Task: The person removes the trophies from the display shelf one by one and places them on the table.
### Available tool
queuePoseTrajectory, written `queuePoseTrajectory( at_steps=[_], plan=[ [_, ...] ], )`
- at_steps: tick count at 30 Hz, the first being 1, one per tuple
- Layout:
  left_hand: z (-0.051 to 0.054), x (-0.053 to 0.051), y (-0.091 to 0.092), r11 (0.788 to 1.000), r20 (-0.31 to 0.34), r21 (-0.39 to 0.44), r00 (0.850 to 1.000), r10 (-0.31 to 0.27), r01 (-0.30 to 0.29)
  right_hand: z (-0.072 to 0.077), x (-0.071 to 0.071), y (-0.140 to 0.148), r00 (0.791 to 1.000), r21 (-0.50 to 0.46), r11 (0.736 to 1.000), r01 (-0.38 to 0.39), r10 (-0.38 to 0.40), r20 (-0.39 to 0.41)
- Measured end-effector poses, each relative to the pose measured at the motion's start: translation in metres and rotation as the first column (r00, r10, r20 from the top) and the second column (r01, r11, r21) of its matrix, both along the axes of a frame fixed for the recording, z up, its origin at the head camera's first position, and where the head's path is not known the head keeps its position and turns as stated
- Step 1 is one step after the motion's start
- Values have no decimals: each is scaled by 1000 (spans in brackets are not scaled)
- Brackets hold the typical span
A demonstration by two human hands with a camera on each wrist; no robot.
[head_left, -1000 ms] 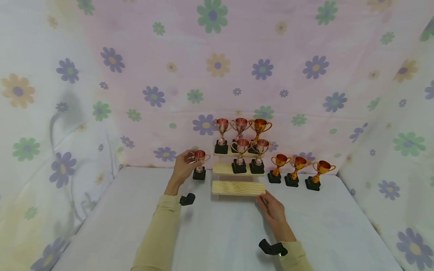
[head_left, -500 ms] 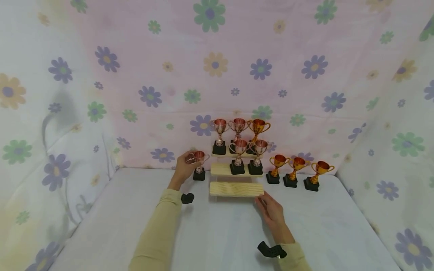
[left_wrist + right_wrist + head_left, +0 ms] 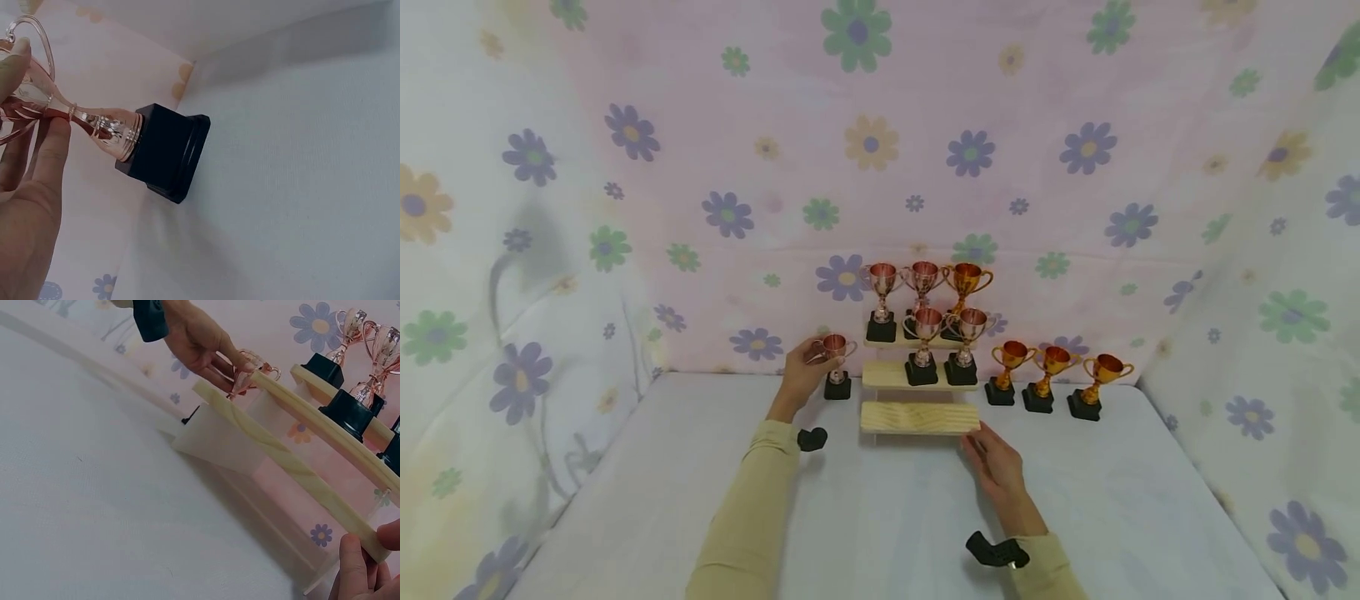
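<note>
One pink-gold trophy is held in the left hand.

Head cam: I look fwd/down from above, well back; get tabletop, stand, L hand & R hand. L wrist cam: v. close on held trophy, rolled sideways. R wrist cam: near, rolled, facing across stand twd L hand. Head + R wrist share stand; all 3 share held trophy.

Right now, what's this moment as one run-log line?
left hand: holds rose-gold trophy, left of middle shelf | right hand: pinches lowest shelf, right end | middle shelf: two more trophies
</note>
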State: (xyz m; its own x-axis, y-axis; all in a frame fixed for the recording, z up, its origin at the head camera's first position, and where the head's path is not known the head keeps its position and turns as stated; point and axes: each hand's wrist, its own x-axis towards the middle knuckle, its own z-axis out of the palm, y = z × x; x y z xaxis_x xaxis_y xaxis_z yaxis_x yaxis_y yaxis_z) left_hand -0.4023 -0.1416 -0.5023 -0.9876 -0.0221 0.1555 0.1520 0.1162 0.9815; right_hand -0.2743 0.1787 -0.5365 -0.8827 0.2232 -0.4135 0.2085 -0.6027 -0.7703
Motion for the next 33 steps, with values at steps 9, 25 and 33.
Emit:
queuePoseTrajectory(
  at_steps=[9,25,33],
  plan=[
    [2,10,-5,999,133,18,991,-34,32,-7,4,0,1000,17,1000,-17,17,13],
    [31,55,14,899,-401,379,837,373,-220,1,-1,2,1000,32,999,-25,25,-5],
    [56,64,46,960,-433,278,889,152,-29,2,3,0,999,16,999,-37,38,-17]
  ],
)
